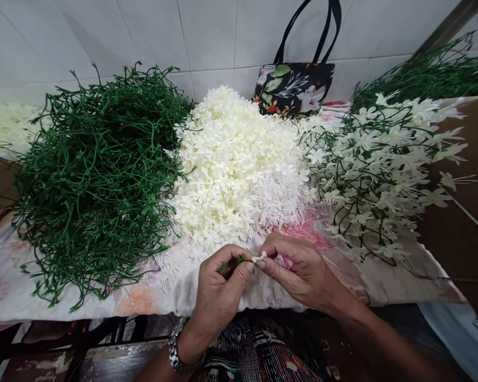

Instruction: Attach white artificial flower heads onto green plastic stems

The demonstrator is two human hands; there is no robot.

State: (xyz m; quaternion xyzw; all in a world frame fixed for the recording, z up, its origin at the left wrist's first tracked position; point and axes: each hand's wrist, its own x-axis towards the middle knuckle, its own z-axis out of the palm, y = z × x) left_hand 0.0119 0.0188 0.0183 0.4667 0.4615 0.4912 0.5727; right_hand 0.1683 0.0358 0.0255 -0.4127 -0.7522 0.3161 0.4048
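Close together at the table's front edge, both my hands meet over a small piece. My left hand (222, 286) pinches a green plastic stem (241, 257), whose tips poke out between the fingers. With thumb and forefinger, my right hand (298, 268) grips a small white artificial flower (259, 258) at the stem's end; the fingers hide part of it. Just beyond the hands lies a heap of loose cream-white flower heads (227, 164). Beside it is a pile of thin white stamens (281, 199).
A big tangle of green stems (99, 170) covers the left side. Finished-looking white flower sprays (382, 164) lie at the right, near a brown cardboard box (468, 201). A black floral handbag (295, 87) leans on the tiled wall. Floral cloth (139, 301) covers the table.
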